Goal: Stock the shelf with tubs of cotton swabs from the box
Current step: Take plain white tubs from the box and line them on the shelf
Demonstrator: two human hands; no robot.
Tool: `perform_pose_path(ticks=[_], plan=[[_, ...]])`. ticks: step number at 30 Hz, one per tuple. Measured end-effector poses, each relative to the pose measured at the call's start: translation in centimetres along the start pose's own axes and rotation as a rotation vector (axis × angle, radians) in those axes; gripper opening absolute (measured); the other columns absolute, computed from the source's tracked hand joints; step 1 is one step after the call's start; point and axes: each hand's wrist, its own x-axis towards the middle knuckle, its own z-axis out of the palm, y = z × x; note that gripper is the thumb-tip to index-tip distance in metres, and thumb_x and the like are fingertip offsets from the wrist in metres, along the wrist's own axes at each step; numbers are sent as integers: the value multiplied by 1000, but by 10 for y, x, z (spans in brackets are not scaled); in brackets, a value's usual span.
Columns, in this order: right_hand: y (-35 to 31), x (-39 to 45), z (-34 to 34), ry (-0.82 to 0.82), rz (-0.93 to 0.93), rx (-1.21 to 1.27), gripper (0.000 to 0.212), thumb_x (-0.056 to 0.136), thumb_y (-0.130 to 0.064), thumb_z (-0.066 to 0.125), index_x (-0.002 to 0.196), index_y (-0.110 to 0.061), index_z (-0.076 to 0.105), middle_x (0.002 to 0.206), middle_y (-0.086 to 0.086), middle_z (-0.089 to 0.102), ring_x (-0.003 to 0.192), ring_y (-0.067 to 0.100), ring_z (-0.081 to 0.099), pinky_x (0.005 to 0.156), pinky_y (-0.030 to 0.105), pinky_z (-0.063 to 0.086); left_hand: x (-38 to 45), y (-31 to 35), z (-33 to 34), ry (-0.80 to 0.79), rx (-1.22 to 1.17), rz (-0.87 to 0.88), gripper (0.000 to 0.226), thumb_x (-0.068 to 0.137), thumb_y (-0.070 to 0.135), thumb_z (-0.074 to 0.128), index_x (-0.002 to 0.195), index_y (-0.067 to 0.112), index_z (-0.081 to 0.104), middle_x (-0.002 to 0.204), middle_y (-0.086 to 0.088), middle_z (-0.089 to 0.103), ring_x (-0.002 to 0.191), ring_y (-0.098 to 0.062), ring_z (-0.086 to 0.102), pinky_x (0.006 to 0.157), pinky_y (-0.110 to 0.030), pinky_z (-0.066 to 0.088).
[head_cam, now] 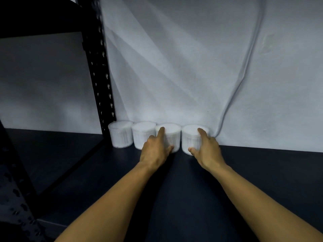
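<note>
**Ana:** White plastic all along the back edge of the shelf [262,180] — four tubs of cotton swabs lined up against the pale wall [174,67]. Both hands are out on the two at the right end of the row.

**Ben:** Take the left hand [155,147] first. It grips the third tub [172,135], one finger laid up over the lid, thumb low against the tub's front near the base, the rest of the fingers hidden round its left side.

**Ana:** And the right hand [207,145] holds the fourth tub [189,137], the end one. Finger on top of the lid, thumb curled in at the bottom front, palm against its right flank.

**Ben:** Spacing, quickly. First tub [120,134] sits just beside the black upright post [99,75] of the rack. Second tub [143,135] touches it, and the third looks pressed up to the second. Between the third and fourth a narrow dark gap shows.

**Ana:** All four upright, lids up, ribbed clear walls with the swabs packed inside. The dark shelf board runs forward under both bare forearms.

**Ben:** Behind the fourth tub, a pale cable [244,67] runs down the wall and meets the shelf's back edge just right of it.
</note>
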Motion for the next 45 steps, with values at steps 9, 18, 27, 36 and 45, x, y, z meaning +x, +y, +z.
perform_pose_path(ticks=[9, 18, 27, 36, 45], plan=[[3, 11, 0, -19, 2, 0, 78, 84, -27, 69, 147, -24, 22, 140, 17, 36, 126, 32, 42, 105, 40, 40, 7, 2, 5, -3, 20, -6, 69, 92, 40, 60, 147, 25, 20, 119, -17, 53, 107, -35, 57, 85, -40, 48], [5, 10, -1, -57, 19, 17, 79, 88, -30, 64, 148, -30, 13, 146, 13, 26, 132, 30, 35, 106, 42, 38, 4, 4, 4, -6, 43, -10, 76, 92, 41, 60, 149, 26, 11, 115, -17, 56, 100, -34, 60, 78, -39, 48], [-6, -9, -21, -60, 16, -60, 82, 88, -33, 63, 149, -31, 8, 143, 15, 27, 125, 32, 41, 98, 44, 43, -22, 7, -17, 5, 154, 70, 71, 93, 38, 58, 147, 17, 16, 100, -10, 60, 83, -25, 59, 65, -34, 46], [-20, -111, -62, 7, -202, -371, 59, 91, -40, 52, 142, -21, 30, 138, 5, 39, 129, 22, 34, 86, 39, 48, -119, 17, -67, -4, 224, 218, 63, 94, 42, 54, 147, 21, 26, 141, -4, 41, 126, -22, 42, 88, -40, 51], [-17, -248, -88, 162, -436, -296, 42, 86, -34, 61, 123, -16, 57, 124, 1, 55, 122, 19, 45, 66, 32, 51, -255, 26, -82, 97, 209, 316, 52, 91, 35, 59, 138, 16, 48, 135, -4, 50, 121, -22, 49, 68, -40, 54]])
